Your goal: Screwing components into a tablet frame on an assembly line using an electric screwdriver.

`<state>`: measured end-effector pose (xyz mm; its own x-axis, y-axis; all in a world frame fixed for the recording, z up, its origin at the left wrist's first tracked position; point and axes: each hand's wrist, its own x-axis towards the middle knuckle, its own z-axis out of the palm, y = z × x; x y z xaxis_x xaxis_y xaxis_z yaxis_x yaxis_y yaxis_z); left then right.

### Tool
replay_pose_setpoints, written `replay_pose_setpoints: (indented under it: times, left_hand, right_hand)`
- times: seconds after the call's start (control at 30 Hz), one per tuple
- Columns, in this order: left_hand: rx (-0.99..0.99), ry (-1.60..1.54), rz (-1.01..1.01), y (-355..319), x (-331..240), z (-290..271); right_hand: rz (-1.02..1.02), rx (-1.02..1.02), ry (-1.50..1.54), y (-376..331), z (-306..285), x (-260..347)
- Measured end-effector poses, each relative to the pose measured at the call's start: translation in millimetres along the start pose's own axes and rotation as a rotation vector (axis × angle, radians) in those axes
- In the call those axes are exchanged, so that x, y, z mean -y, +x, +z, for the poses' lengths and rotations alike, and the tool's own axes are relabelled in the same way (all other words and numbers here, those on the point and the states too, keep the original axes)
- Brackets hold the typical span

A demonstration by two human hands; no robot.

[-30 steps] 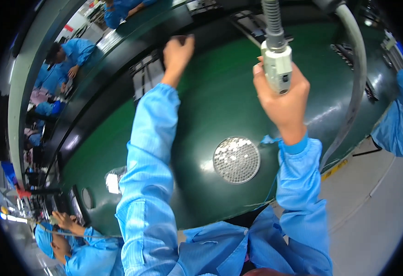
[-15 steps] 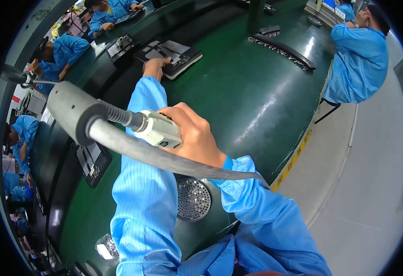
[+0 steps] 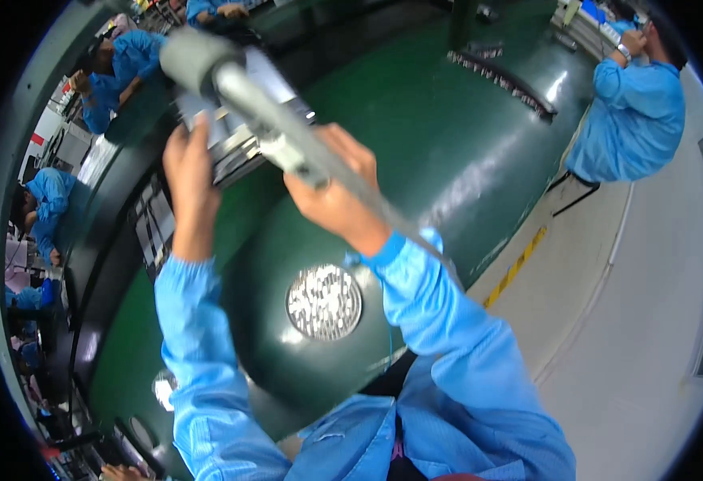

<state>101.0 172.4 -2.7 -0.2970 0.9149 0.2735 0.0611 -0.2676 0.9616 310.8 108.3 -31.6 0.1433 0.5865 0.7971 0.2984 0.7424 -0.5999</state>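
Observation:
My right hand is closed round the cream body of an electric screwdriver, whose tip is hidden. A thick grey hose with a cylindrical end passes in front of it, blurred by motion. Beyond the tool lies a flat, tablet-like device with a black frame and bare inner parts, partly covered by the hose. My left hand grips its near left edge, thumb uppermost. Between my forearms, a round metal dish with a speckled, holed surface rests on the green bench.
Another opened device lies left of my left hand. A curved black strip with small pieces along it is on the far right of the green bench. A clear packet sits by my left sleeve. Co-workers in blue sit around.
My left hand has come nearer and left, drawing the device along with it. The screwdriver and hose have swung up and to the right. The round dish now shows fully.

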Motion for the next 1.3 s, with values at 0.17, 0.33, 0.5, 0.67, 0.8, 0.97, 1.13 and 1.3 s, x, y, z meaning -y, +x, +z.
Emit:
replay_pose_setpoints:
  times: [0.17, 0.33, 0.5, 0.67, 0.8, 0.97, 1.13, 1.3]
  left_hand:
    - [-0.128, 0.087, -0.035, -175, -45, -100]
    - [-0.444, 0.089, -0.325, -331, -37, -136]
    - [-0.458, -0.082, -0.497, -418, -47, -119]
    - [-0.360, 0.017, -0.611, -451, -63, -97]
    - [-0.210, 0.661, -0.350, -456, -51, -98]
    - [-0.157, 1.024, -0.249, -458, -43, -97]
    - [-0.383, 1.166, -0.100, -420, -31, -174]
    - [-0.426, 1.248, -0.015, -359, -7, -249]
  right_hand:
    - [-0.169, -0.073, -0.106, 10, -2, -2]
    - [-0.006, -0.050, 0.010, 1, 15, -1]
    - [0.215, 0.054, 0.083, -9, 22, 20]
    - [0.280, 0.113, 0.160, -17, 25, 23]
    - [0.175, 0.150, 0.110, -13, 18, 14]
    - [0.107, 0.210, 0.150, -24, 23, 10]
    - [0.161, 0.234, 0.170, -28, 23, 24]
    - [0.221, 0.278, 0.229, -33, 32, 39]
